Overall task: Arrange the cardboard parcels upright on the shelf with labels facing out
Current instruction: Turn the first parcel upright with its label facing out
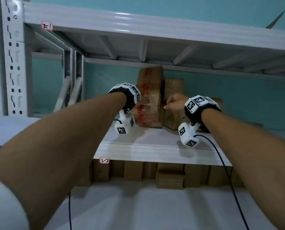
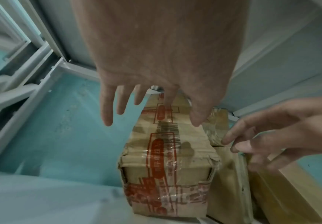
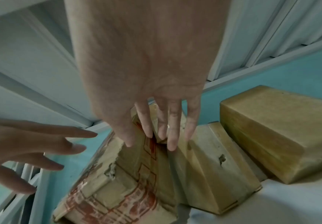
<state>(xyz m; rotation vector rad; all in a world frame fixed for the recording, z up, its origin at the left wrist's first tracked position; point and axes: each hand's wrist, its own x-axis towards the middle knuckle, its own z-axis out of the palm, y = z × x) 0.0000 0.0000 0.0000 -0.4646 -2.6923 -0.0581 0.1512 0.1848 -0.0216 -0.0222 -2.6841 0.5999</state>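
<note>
A white metal rack (image 1: 14, 63) fills the view, set against a teal wall (image 1: 238, 97). Its upper shelf (image 1: 138, 25) carries a small red-edged tag marked 2-1 (image 1: 46, 26); the middle shelf (image 1: 155, 146), the one both arms reach into, has a tag marked 2-2 (image 1: 104, 160) on its front lip. Beneath that lip a row of plain cardboard boxes (image 1: 170, 176) stands on the level below.

On the middle shelf the parcels stand near the back. The tallest parcel (image 1: 150, 97), wrapped in clear tape with red printing, stands upright at the left of the group, its top close under the upper shelf's ribs. Touching its right side is a shorter plain parcel (image 3: 210, 163), and to the right of that a third parcel (image 3: 283, 136) lies tilted, close beside it; whether they touch I cannot tell. No label can be made out on any face.

The left hand (image 2: 156, 68) is spread wide, fingers straight, over the tall parcel's top; the wrist view shows a fingertip by the printed tape, though contact is unclear, and the grip holds nothing. The right hand (image 3: 146, 75) has straight fingers reaching down at the seam between the tall and the shorter parcel, its grip open too.

Black cables (image 1: 224, 171) trail from the white marker-covered wrist units (image 1: 188, 135).
</note>
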